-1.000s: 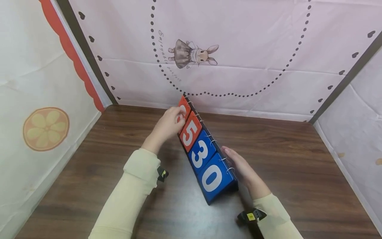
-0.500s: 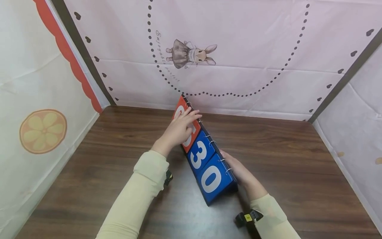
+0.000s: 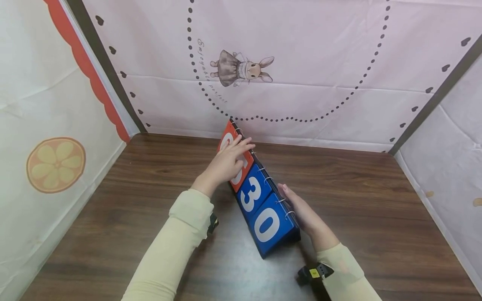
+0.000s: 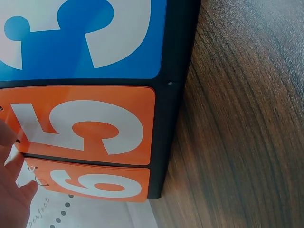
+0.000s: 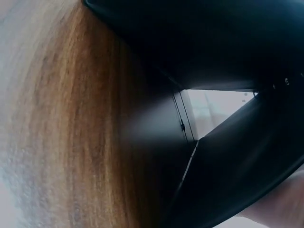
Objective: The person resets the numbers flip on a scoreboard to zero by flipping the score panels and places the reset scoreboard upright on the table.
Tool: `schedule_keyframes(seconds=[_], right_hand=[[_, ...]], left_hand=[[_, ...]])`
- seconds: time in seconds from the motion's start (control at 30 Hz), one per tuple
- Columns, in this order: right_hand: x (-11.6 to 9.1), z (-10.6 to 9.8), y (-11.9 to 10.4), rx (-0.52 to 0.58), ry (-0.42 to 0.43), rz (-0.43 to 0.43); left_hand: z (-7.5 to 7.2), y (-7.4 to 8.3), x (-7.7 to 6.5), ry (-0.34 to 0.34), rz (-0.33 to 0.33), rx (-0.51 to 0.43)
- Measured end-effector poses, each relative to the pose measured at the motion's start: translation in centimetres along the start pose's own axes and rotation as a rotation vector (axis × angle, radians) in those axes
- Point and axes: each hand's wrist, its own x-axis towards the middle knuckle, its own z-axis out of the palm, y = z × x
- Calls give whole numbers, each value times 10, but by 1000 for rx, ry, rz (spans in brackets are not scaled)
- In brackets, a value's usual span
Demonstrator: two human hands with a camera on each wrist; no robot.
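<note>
A tent-shaped flip scoreboard stands slantwise on the table, its number cards hung on metal rings along the top ridge. Two blue cards read 3 and 0. Beyond them, in the left wrist view, orange-red cards show 5 and 6. My left hand lies over these red cards, fingers spread and fairly straight, with the tips at the ridge. Behind the board, my right hand rests along its back with extended fingers. The right wrist view looks through the board's hollow black inside.
The brown wooden table extends around the board. Its back edge meets a pink cloth wall with a printed rabbit. White cloth walls close off both sides. A black wrist device sits at the right cuff.
My left hand has moved right from the far red card onto both red cards, its fingers opening out toward the ridge. The right hand and the board have barely shifted.
</note>
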Motion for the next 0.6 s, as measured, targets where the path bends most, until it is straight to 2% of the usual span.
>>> schedule_keyframes(seconds=[0.13,0.37,0.5,0.6], right_hand=[[1,0,-2,-9,7,9],[2,0,-2,32,12,18],[1,0,-3,57,10,17],[0,1,-4,64,8,14]], left_hand=[[-1,2,0,-4,-14,-16],[-11,10,-1,-83,-65,-180],[-17,17,0,-132,-41,-137],[-18,22,1,-144,-60,-106]])
